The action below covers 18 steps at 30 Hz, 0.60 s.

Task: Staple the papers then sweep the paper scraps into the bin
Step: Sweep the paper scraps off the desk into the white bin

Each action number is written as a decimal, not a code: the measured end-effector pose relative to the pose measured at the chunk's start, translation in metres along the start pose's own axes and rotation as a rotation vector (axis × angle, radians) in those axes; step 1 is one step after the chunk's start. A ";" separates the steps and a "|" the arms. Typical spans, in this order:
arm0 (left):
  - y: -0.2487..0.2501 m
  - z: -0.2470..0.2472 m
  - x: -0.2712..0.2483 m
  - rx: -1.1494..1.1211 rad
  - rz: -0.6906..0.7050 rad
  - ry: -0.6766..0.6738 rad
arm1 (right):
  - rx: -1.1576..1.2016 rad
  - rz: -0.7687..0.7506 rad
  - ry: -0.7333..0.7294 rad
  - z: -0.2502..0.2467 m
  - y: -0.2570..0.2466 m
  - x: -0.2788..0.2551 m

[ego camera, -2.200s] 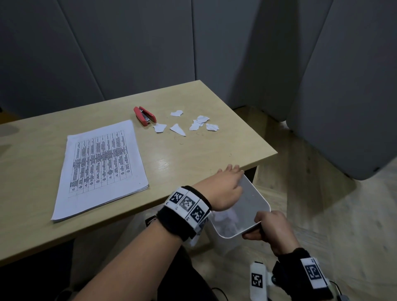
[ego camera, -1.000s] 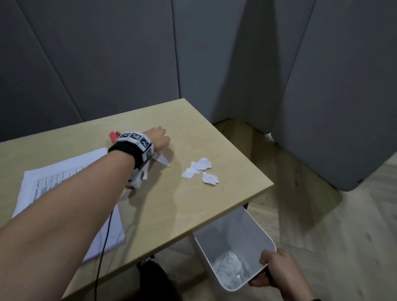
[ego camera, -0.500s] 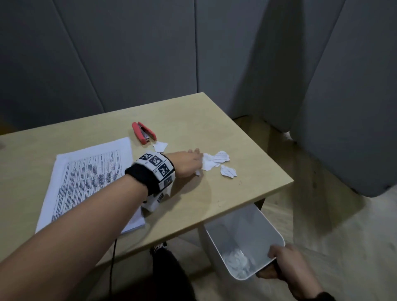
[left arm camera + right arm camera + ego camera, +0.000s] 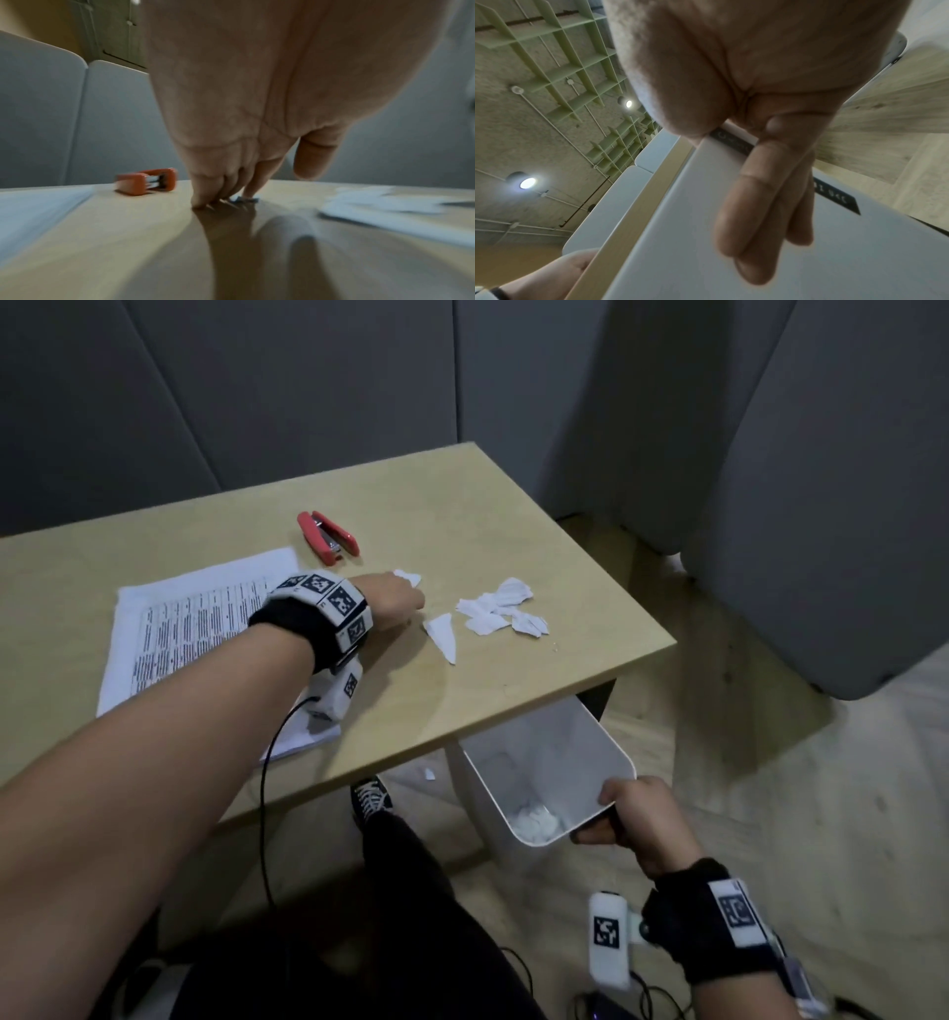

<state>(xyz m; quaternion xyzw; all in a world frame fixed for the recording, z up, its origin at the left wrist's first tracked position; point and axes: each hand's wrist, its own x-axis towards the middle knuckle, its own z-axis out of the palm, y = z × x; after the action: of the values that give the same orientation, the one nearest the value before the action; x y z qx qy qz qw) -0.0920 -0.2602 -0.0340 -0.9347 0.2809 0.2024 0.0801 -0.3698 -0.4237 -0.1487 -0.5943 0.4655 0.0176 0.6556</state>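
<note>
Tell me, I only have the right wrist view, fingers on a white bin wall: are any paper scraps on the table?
Observer: Yes. A cluster of scraps lies near the right edge of the table, with a triangular scrap beside it.
Operator: Where is the left hand?
Observer: The left hand has its fingertips on the tabletop, touching a small scrap near the red stapler.
Operator: Is the bin placed to catch them?
Observer: The bin, gripped by the right hand, is tilted with its mouth below the table's near right corner. It already holds scrap paper.
</note>
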 end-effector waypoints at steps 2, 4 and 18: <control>0.019 0.002 -0.016 -0.052 0.029 -0.008 | -0.009 -0.004 0.015 0.001 -0.002 0.000; 0.037 0.008 -0.027 -0.071 0.091 -0.030 | -0.006 -0.015 0.014 0.001 -0.001 -0.001; 0.028 0.010 -0.040 0.041 -0.068 -0.141 | 0.001 -0.012 0.000 -0.011 0.004 0.003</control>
<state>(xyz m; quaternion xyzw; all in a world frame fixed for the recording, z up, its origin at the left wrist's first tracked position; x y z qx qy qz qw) -0.1412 -0.2610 -0.0272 -0.9253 0.2469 0.2589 0.1257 -0.3770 -0.4331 -0.1520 -0.5970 0.4620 0.0135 0.6558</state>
